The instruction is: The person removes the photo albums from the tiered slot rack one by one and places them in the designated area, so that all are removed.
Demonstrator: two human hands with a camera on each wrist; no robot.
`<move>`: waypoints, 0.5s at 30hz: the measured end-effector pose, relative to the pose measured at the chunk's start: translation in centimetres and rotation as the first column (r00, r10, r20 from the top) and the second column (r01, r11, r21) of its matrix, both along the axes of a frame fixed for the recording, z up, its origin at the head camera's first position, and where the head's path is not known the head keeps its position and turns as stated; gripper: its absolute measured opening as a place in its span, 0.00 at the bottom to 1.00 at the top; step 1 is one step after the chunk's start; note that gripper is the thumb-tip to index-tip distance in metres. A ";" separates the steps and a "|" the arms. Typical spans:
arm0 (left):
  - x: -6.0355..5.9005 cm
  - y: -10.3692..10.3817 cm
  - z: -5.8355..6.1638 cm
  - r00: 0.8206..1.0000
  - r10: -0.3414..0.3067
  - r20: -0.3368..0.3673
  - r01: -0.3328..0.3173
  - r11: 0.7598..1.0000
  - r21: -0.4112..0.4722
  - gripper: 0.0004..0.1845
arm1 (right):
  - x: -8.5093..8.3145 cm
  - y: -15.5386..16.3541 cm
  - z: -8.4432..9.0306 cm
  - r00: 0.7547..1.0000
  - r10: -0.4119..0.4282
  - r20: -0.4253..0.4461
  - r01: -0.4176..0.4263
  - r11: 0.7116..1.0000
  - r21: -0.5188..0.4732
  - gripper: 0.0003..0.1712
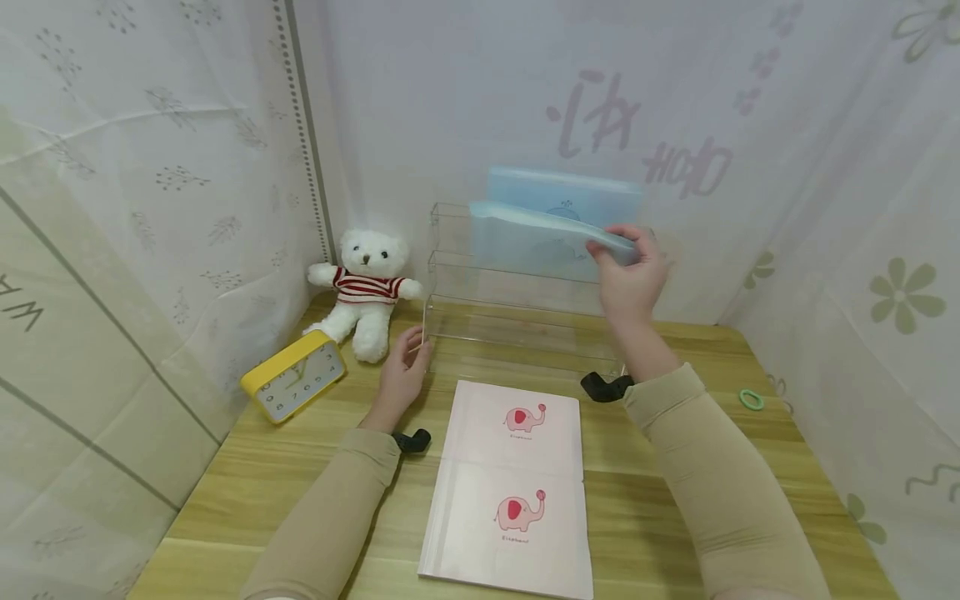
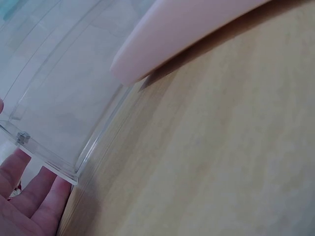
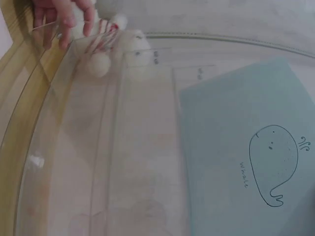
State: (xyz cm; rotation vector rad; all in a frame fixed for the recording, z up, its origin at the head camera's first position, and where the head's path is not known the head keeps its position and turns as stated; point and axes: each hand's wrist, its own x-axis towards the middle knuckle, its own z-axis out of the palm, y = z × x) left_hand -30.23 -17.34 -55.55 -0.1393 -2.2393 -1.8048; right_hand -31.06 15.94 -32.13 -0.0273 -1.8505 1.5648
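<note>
A pale blue notebook, its cover showing a whale drawing, is pinched at its upper right corner by my right hand. It tilts at the upper tiers of a clear acrylic rack. Behind it stands another blue notebook in the back tier. My left hand holds the rack's left side panel low down, near the tabletop. In the left wrist view its fingers lie along the outside of that panel, with a thumb tip at the frame's edge. The right hand is out of the right wrist view.
Two pink elephant notebooks lie overlapped in front of the rack. Left of it, a white teddy bear in a striped shirt leans near the curtain, beside a yellow clock. A green ring lies on the wooden table at right.
</note>
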 end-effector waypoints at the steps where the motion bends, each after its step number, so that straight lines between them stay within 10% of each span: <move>1: 0.0 0.0 0.0 1.000 0.003 -0.002 -0.003 1.000 0.000 0.24 | 0.4 0.2 0.0 0.999 -0.005 -0.047 0.005 1.000 -0.008 0.13; 15: 0.0 -0.2 -0.2 1.000 0.008 0.008 -0.008 0.999 -0.032 0.26 | 7.5 2.9 -5.3 0.948 -0.109 -0.299 -0.004 0.935 -0.354 0.13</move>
